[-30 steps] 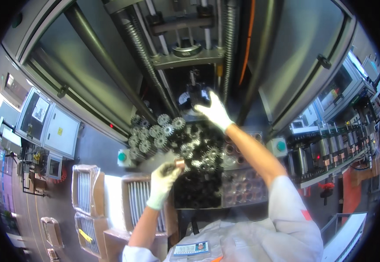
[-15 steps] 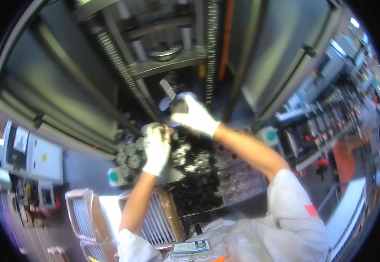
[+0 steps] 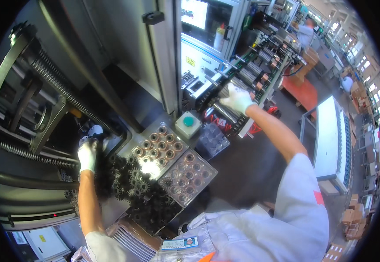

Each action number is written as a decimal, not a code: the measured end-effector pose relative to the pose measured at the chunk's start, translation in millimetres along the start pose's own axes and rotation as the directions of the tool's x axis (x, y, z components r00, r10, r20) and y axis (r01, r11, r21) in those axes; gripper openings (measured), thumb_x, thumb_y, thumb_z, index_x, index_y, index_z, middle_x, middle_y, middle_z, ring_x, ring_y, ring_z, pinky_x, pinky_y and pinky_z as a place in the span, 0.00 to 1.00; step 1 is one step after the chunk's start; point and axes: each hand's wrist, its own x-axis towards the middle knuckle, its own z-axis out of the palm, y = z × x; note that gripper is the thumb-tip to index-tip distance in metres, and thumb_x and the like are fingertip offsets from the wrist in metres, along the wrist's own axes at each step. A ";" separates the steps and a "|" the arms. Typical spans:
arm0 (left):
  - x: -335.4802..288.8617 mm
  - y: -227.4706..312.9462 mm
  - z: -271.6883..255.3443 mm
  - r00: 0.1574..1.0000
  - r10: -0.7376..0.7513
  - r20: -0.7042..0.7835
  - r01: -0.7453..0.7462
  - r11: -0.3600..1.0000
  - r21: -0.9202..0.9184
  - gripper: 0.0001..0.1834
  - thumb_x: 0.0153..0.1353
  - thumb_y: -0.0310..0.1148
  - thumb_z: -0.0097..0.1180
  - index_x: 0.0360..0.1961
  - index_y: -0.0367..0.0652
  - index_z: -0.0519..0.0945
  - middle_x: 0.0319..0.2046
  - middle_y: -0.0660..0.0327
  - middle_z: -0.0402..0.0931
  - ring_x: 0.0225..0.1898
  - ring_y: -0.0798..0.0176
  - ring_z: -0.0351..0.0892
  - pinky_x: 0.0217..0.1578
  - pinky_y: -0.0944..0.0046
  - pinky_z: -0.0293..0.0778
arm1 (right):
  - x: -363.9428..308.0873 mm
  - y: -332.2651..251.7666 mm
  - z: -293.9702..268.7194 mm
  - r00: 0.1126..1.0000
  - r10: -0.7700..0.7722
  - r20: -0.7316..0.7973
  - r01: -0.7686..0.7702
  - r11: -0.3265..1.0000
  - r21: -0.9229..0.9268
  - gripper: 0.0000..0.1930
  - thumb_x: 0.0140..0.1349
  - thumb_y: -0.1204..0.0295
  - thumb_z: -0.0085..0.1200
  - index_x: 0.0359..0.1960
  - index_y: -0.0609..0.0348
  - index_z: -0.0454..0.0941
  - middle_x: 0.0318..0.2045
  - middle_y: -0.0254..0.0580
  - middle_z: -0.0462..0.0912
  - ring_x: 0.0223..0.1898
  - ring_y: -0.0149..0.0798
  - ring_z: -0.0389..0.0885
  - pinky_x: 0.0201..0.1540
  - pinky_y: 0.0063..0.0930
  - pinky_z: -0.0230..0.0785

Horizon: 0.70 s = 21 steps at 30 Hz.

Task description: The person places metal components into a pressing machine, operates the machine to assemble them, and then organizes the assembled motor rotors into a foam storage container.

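My right hand [image 3: 238, 100], in a white glove, reaches out to the right over a rack line of metal cylinders [image 3: 230, 112]. Its thumb and forefinger are spread, and I see nothing between them. Far to the left, my gloved left hand [image 3: 86, 156] is at the press's work spot, beside a round pale part [image 3: 95, 130]. Its fingers are curled; what they hold is too dark and small to make out. Dark toothed discs [image 3: 135, 179] lie heaped right of that hand. Copper-coloured rings [image 3: 158, 146] sit in rows in a tray next to them.
A second clear tray of rings [image 3: 190, 177] lies nearer me. A green button box [image 3: 187, 124] and a stack of clear plastic trays [image 3: 212, 140] stand beyond. The machine's door post [image 3: 166, 56] rises between my hands. Coiled springs [image 3: 63, 83] flank the press. Another person [image 3: 305, 34] works far off.
My view has swung to the right. My right hand has left the press, where it was beside my left hand, and is now over the metal cylinders. My left hand stays at the press.
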 end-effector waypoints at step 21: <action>-32.7 33.0 14.6 0.999 -0.031 -0.006 0.031 0.939 0.342 0.27 0.67 0.56 0.54 0.50 0.42 0.80 0.43 0.45 0.81 0.37 0.42 0.84 0.38 0.47 0.79 | -117.1 -56.5 19.1 0.879 -0.460 -0.123 0.464 0.769 0.440 0.23 0.58 0.71 0.64 0.56 0.59 0.78 0.51 0.53 0.80 0.53 0.54 0.79 0.56 0.42 0.72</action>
